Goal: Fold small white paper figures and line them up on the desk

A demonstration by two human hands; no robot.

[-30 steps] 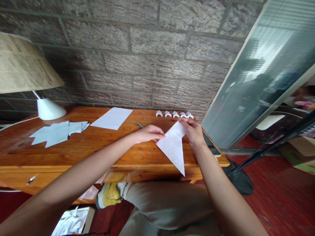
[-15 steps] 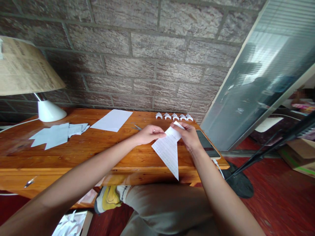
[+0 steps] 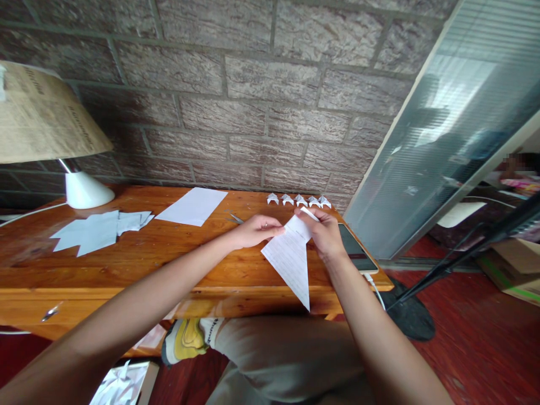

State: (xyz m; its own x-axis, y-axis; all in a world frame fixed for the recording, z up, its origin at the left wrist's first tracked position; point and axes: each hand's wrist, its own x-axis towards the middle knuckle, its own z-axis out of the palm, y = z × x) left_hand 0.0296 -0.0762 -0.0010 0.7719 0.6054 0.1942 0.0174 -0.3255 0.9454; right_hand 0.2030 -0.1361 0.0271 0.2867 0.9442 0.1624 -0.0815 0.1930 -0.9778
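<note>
Between my hands, above the front part of the desk, is a folded sheet of paper (image 3: 291, 259) with faint lines on it. Its lower part is a triangle whose point hangs past the desk's front edge. My left hand (image 3: 259, 230) pinches the sheet's upper left edge between thumb and fingers. At the top right corner my right hand (image 3: 324, 233) is closed on the paper, with a narrow strip of it turned over by the thumb. Behind my hands stand several small folded paper pieces (image 3: 300, 200) in a row near the wall.
On the wooden desk (image 3: 160, 270) lie a blank white sheet (image 3: 194, 206), a stack of cut paper (image 3: 90, 232) and scissors (image 3: 236, 218). A lamp (image 3: 86, 191) stands at the left. A phone (image 3: 356, 250) with a cable lies by the right edge. Below is a box (image 3: 145, 382) of paper scraps.
The hanging point of the paper has swung slightly right and down. The strip at the top right corner is turned over a little more. My left hand has hardly moved.
</note>
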